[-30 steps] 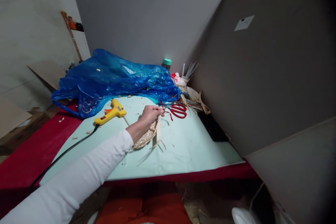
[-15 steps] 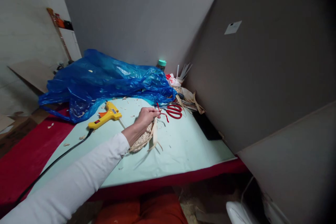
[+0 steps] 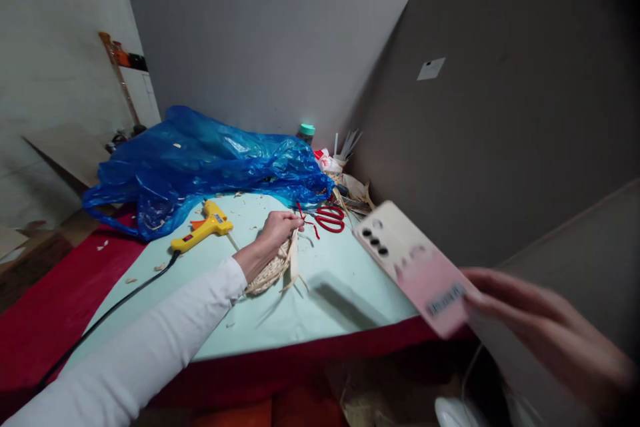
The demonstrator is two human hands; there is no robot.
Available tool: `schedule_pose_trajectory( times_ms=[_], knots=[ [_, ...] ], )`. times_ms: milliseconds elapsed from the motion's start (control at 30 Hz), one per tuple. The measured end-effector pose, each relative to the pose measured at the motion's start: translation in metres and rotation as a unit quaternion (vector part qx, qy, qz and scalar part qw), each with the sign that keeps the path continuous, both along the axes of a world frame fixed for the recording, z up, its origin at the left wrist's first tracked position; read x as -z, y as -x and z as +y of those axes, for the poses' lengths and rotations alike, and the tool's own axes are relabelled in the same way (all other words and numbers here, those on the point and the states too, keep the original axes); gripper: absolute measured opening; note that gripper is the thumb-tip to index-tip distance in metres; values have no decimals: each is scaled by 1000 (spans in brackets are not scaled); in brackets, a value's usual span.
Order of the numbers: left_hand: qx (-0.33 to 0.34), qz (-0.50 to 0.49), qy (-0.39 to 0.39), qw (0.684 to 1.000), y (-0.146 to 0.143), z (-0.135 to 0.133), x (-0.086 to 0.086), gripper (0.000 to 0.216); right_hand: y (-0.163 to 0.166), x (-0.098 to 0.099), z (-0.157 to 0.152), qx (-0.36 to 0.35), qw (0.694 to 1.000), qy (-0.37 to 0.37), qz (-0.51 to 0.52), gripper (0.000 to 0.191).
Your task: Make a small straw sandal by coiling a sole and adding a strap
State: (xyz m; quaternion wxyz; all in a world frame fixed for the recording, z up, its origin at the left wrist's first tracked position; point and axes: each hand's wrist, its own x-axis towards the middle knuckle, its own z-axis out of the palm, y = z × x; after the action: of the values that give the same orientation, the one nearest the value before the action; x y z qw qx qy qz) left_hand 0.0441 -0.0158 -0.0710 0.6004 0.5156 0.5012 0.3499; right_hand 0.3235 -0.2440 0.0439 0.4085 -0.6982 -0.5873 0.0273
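Starting at the back left corner of the worktop [image 3: 280,320], I see a blue plastic bag [image 3: 200,160] heaped along the back edge. Just in front of it lies a yellow glue gun [image 3: 203,232], and its black cord [image 3: 115,297] trails off toward the left edge. That cord is my first worry — the left sleeve runs close beside it, and a snag could, I judge, drag the gun toward the woven straw piece [image 3: 273,270]. The left hand [image 3: 278,227] rests on that piece near the middle of the worktop, fingers pinched together on a thin red strand [image 3: 303,213]; a sharp tug might slip the strand free. Red scissors [image 3: 330,219] lie just beyond, toward the back right corner. Over the front right edge the right hand [image 3: 545,340] — blurred — is closed on one end of a phone [image 3: 415,267] held in the air. Gripped so near its end, the phone could tip out and drop.
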Motion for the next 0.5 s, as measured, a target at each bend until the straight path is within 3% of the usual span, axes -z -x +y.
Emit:
schedule_pose_trajectory(
  times_ms=[33,67,167,267,367,500],
  knots=[
    [0,0,1,1000,0,-1,-1,37,1,-4,28,-66,996,57,-18,28],
    [-1,-1,3,1000,0,-2,-2,37,3,-7,58,-70,994,55,-64,30],
    [-10,-10,12,1000,0,-4,-5,35,12,-9,143,-12,990,7,-142,32],
    [-38,-30,14,999,0,-5,-7,22,16,0,207,32,970,2,-243,24],
    [-64,-54,13,996,1,-6,-8,23,15,14,250,37,946,34,-319,13],
    [-75,-67,21,995,-1,-7,-11,31,9,33,282,33,924,60,-376,23]
  ],
)
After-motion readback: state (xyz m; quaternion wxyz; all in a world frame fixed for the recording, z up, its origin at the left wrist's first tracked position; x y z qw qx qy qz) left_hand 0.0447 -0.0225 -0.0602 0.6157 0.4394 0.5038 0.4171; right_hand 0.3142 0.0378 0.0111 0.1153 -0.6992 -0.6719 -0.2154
